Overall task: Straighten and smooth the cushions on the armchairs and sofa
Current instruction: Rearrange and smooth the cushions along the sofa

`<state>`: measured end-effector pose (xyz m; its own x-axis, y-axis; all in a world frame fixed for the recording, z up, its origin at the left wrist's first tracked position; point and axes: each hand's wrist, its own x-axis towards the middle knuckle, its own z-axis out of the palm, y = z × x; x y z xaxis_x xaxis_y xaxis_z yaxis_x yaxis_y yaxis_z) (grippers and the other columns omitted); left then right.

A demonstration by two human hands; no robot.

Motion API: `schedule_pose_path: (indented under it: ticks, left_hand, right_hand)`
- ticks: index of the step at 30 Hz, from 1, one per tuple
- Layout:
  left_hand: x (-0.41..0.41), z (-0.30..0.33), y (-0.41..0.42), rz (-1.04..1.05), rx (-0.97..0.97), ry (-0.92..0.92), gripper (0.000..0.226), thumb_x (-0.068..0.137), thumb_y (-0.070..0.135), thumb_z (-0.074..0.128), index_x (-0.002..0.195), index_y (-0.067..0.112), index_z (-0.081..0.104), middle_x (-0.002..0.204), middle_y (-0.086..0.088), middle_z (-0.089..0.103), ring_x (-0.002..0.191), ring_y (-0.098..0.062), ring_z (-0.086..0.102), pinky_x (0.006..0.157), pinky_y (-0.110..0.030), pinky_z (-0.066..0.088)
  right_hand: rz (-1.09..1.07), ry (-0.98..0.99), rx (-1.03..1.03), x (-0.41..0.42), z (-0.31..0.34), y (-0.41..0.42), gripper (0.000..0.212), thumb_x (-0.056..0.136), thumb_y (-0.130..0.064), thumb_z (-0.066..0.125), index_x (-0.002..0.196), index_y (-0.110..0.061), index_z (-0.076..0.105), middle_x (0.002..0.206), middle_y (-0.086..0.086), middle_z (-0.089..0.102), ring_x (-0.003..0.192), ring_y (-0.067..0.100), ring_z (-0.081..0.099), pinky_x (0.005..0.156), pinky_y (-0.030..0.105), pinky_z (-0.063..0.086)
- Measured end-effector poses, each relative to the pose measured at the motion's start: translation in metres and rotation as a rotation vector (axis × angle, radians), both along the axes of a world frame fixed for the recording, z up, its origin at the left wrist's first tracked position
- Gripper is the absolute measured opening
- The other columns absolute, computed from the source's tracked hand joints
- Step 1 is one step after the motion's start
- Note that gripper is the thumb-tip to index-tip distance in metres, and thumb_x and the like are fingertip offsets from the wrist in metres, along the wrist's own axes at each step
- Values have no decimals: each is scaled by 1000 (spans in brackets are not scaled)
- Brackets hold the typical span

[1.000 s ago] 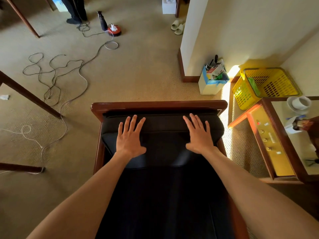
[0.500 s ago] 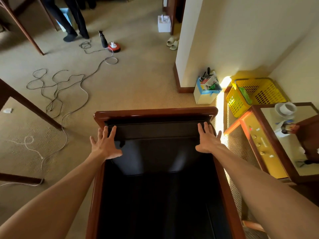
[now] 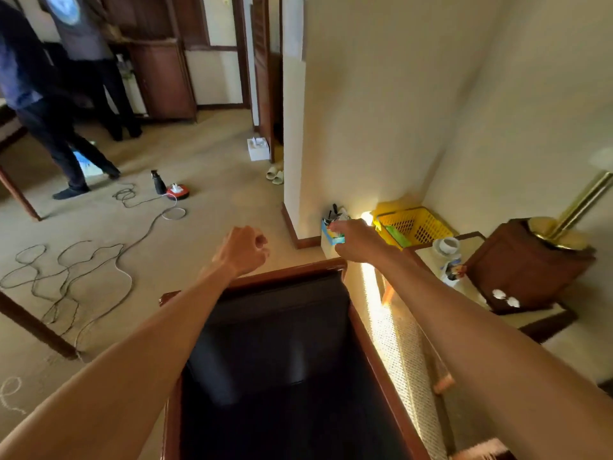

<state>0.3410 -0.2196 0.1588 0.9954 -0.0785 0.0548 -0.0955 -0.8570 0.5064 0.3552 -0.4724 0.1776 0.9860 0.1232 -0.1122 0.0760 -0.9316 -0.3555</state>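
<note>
A wooden armchair with a black back cushion stands right below me, seen from above. Both my hands are lifted off it and hang in the air above the chair's top rail. My left hand is curled into a loose fist with nothing in it. My right hand is over the chair's right corner, back of the hand up, fingers bent downward and hidden from view; nothing shows in it.
A yellow basket and a small box of clutter sit by the wall. A side table holds a cup and a brass lamp base. Loose cables lie on the carpet. Two people stand at the back left.
Both hands have come off the back cushion's edges and risen into the air. The left hand has closed into a fist. My view has tilted up toward the room.
</note>
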Motion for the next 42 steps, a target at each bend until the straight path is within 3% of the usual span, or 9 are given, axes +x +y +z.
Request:
schedule_pose_path:
  ticks: [5, 9, 12, 15, 19, 23, 32, 42]
  left_hand:
    - [-3, 83, -88, -186, 72, -115, 22, 86, 18, 67, 107, 12, 72, 107, -2, 71, 95, -20, 65, 88, -34, 53]
    - [-26, 136, -190, -368, 90, -183, 17, 85, 25, 67, 100, 21, 72, 107, 1, 72, 98, -20, 66, 91, -40, 53]
    - [-60, 160, -281, -484, 49, -187, 10, 81, 28, 68, 89, 32, 70, 99, 9, 72, 97, -15, 67, 93, -36, 52]
    - [-109, 173, -377, -610, 6, -210, 14, 80, 27, 68, 94, 30, 70, 98, 10, 73, 97, -15, 67, 90, -30, 52]
    - [-195, 173, -508, -803, -84, -174, 29, 82, 25, 71, 111, 23, 68, 111, 3, 69, 103, -21, 65, 93, -34, 50]
    - [-299, 169, -637, -1054, -73, -150, 32, 88, 29, 66, 119, 21, 64, 122, 1, 66, 110, -21, 62, 99, -38, 48]
    - [-507, 148, -844, -1477, 21, -128, 37, 90, 33, 62, 125, 21, 62, 123, 3, 65, 116, -22, 59, 102, -43, 45]
    - [-616, 57, -999, -1765, 85, -61, 39, 90, 32, 65, 126, 17, 61, 123, 1, 67, 110, -17, 63, 97, -40, 50]
  right_hand:
    - [-110, -110, -2, -44, 75, -79, 46, 76, -26, 62, 122, -19, 65, 129, 9, 63, 115, 31, 60, 98, 37, 49]
    - [-250, -164, -5, -106, 120, -168, 45, 79, -19, 63, 124, -21, 63, 132, 6, 60, 120, 27, 57, 100, 34, 46]
    - [-377, -205, -5, -166, 142, -247, 43, 83, -19, 61, 125, -23, 62, 135, 3, 59, 125, 26, 54, 104, 40, 44]
    - [-530, -228, -12, -244, 155, -329, 45, 85, -12, 60, 129, -20, 60, 137, 5, 56, 124, 27, 54, 102, 41, 46]
    - [-703, -206, -62, -371, 159, -438, 49, 88, -10, 58, 137, -17, 55, 143, 3, 53, 130, 24, 50, 108, 35, 41]
    - [-895, -175, -109, -506, 155, -539, 46, 88, -10, 58, 134, -18, 57, 144, 3, 52, 132, 24, 48, 111, 39, 39]
    - [-1299, -111, -63, -764, 123, -662, 46, 87, -9, 55, 132, -16, 58, 141, 5, 54, 130, 28, 50, 108, 40, 42]
    - [-1575, -93, 66, -881, 28, -749, 41, 90, -16, 59, 131, -18, 60, 137, 4, 57, 121, 25, 57, 101, 44, 49]
